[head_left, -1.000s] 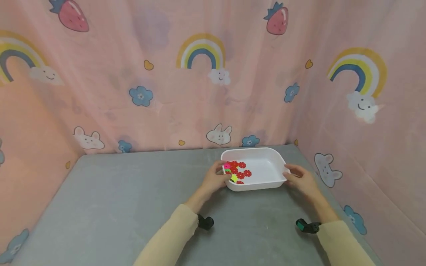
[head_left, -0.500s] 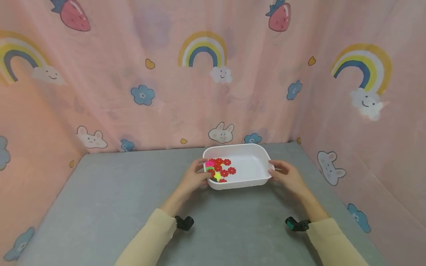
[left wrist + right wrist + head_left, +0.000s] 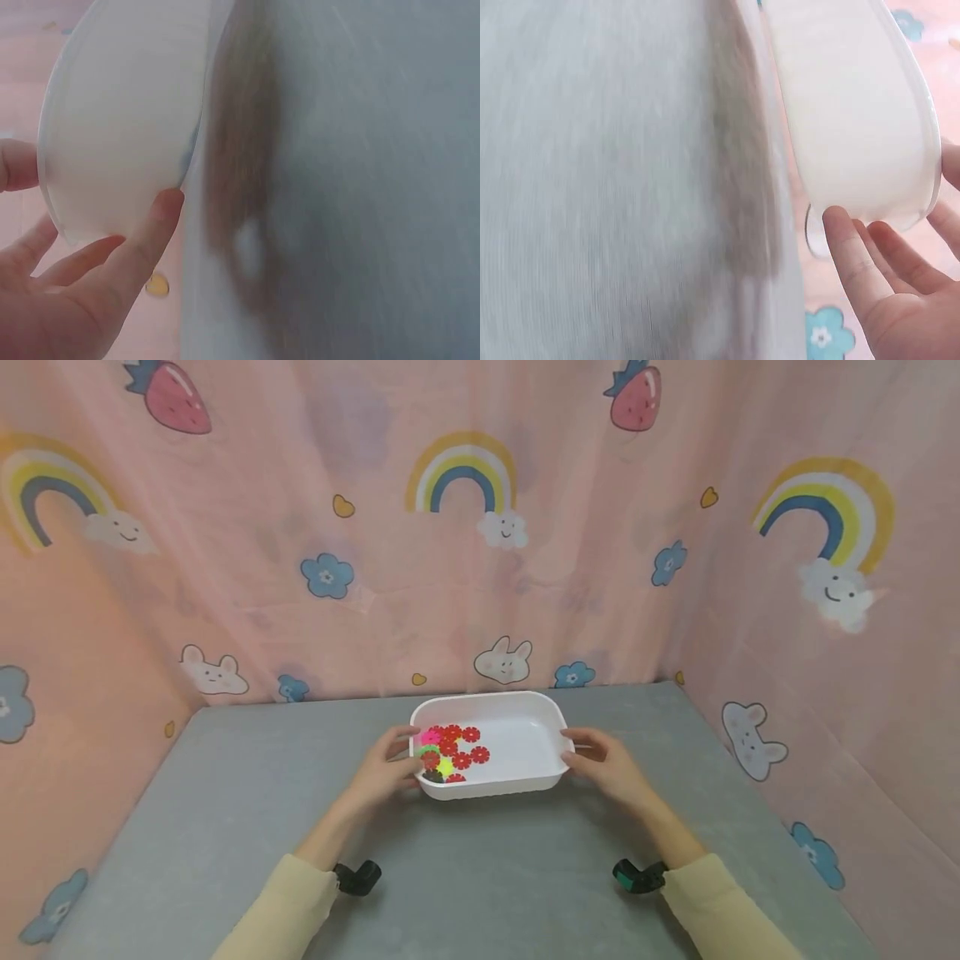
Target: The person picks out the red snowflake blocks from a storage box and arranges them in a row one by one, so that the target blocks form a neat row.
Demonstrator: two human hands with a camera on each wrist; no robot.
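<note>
A white plastic tray (image 3: 517, 739) with rounded corners is held between both hands above the table. My left hand (image 3: 384, 768) grips its left end, the thumb over the rim and the fingers beneath. In the left wrist view, fingertips (image 3: 169, 202) press the tray's outer wall near its bottom edge. At the right end, my right hand (image 3: 609, 768) grips the rim likewise, with fingers (image 3: 847, 240) under the wall in the right wrist view. Inside the tray's left side lie several red flower-shaped pieces (image 3: 461, 760), along with yellow (image 3: 446, 767), pink (image 3: 431, 737), green and dark ones.
The grey table (image 3: 225, 802) spreads out below and around the tray. A pink curtain (image 3: 360, 627) printed with rainbows and animals closes off the back and both sides. Each wrist wears a small black camera (image 3: 358, 877).
Both hands have carried the tray leftward, from right of centre to about the middle of the head view. The pieces stay bunched at its left side.
</note>
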